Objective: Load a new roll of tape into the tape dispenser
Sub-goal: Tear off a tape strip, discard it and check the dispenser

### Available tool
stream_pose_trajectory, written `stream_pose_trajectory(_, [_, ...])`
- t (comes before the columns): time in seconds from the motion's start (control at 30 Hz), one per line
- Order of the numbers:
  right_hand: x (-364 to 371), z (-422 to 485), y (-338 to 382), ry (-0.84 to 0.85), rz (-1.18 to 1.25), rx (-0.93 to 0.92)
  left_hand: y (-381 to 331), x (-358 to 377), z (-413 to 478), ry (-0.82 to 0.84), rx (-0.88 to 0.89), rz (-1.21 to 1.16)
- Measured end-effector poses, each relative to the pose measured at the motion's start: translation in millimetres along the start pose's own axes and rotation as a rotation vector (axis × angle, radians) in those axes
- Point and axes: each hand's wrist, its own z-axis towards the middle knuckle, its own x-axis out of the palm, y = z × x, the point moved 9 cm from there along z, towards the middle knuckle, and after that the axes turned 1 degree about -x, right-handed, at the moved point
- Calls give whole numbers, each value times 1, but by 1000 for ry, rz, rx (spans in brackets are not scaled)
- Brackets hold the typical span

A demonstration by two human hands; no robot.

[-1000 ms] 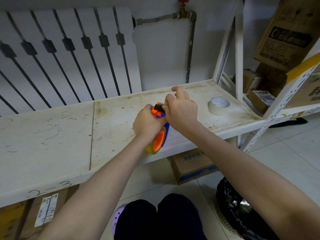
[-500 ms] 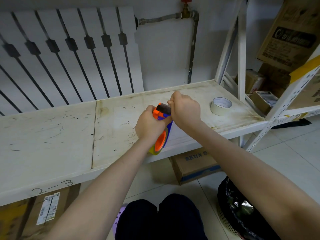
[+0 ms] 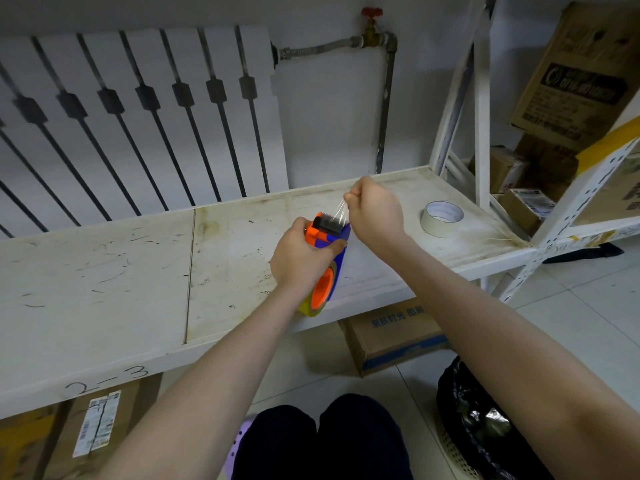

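Tape dispenser (image 3: 337,271), orange and blue, sits gripped in the left hand (image 3: 299,258) above a scuffed white shelf (image 3: 104,278). The right hand (image 3: 375,211) pinches a clear tape strip (image 3: 339,211) drawn past the toothed blade. A spare roll (image 3: 442,218) lies further right on the shelf. Behind stands a white radiator (image 3: 138,116). Handwritten "2-3" (image 3: 107,379) marks the shelf's front edge; a cardboard box (image 3: 394,337) below carries blue Chinese print.

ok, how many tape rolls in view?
2. One yellowish roll sits in the tape dispenser held by the left hand; one pale roll lies flat on the shelf, right of the right hand. Others may be hidden.
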Motion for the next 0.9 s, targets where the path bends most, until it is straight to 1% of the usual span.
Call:
stream_pose_trajectory(0.1, [0,4,-7,46,237,79,2,-2,1,0,4,-29])
stream_pose_trajectory(0.17, [-1,10,-14,140,453,180,2,-4,1,-1,3,-53])
stream_pose_trajectory(0.27, [13,4,-29,347,735,446,-1,-7,-2,1,-4,-91])
stream_pose_trajectory(0.33, [24,-8,-38,417,897,629,-3,-7,-4,8,-3,-93])
stream_pose_trajectory(0.43, [41,-27,-50,470,1136,876,-8,-7,-7,17,11,-79])
stream_pose_trajectory(0.5, [49,-37,-55,484,1202,978,-10,-6,-9,23,18,-69])
stream_pose_trajectory(0.6, [61,-45,-61,487,1226,1060,-11,-5,-10,28,18,-66])
stream_pose_trajectory(0.8, [79,-61,-64,524,1201,1109,-9,-8,-12,20,22,-77])
stream_pose_trajectory(0.9, [86,-69,-64,572,1164,1104,-11,-8,-13,14,36,-80])
